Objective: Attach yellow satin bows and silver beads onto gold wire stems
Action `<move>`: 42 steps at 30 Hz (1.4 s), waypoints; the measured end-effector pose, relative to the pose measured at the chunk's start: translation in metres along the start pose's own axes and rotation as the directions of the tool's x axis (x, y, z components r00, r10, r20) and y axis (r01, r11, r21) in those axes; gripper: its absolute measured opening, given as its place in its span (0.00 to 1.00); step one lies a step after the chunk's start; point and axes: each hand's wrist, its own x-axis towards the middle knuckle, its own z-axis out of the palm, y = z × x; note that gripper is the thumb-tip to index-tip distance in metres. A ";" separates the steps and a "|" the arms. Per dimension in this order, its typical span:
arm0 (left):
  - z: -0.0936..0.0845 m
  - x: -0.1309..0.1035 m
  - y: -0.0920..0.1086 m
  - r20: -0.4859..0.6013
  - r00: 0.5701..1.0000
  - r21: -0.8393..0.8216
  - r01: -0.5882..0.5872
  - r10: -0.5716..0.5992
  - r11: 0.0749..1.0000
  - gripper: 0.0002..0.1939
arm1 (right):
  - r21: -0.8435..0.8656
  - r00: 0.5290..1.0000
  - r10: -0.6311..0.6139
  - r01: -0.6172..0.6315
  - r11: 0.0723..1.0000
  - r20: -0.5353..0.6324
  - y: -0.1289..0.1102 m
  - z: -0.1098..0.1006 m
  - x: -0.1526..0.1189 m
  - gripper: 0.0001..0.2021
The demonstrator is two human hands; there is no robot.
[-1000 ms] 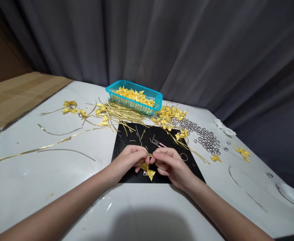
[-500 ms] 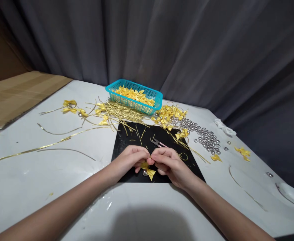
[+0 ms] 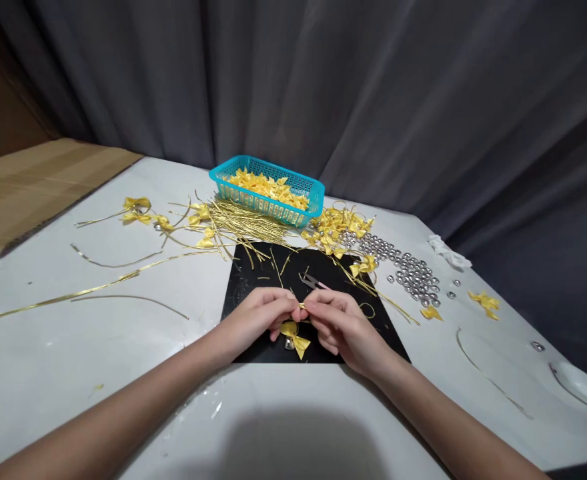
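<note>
Over the black mat (image 3: pixel 318 355), my left hand (image 3: pixel 266 312) and my right hand (image 3: pixel 341 323) meet fingertip to fingertip. Both pinch a gold cord (image 3: pixel 302 306), and a short coiled piece of it shows between the fingers. Below the fingertips hangs a yellow ribbon bow (image 3: pixel 298 340) with a small silver bell (image 3: pixel 289 344) beside it. Thin-bladed snips (image 3: pixel 314 283) lie on the mat just beyond my right hand, partly covered by it. A thin loop of gold cord (image 3: pixel 367 310) shows right of my right hand.
A turquoise basket (image 3: pixel 318 200) of yellow bows stands at the back. Before it lies a bundle of gold cords (image 3: pixel 246 221). To the right are finished-looking bows (image 3: pixel 341 223) and a heap of silver bells (image 3: pixel 416 277). Cardboard (image 3: pixel 58 177) lies at left, a white dish (image 3: pixel 581 387) at right.
The fingertips have parted slightly, so the coiled gold cord now shows between them. My right hand's lower fingers have loosened a little. The bow hangs in nearly the same place.
</note>
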 end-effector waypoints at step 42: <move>-0.001 -0.004 0.006 -0.150 0.971 0.346 -0.123 0.184 0.930 0.13 | -0.372 0.954 -0.295 0.253 0.893 -0.060 -0.010 -0.009 -0.006 0.11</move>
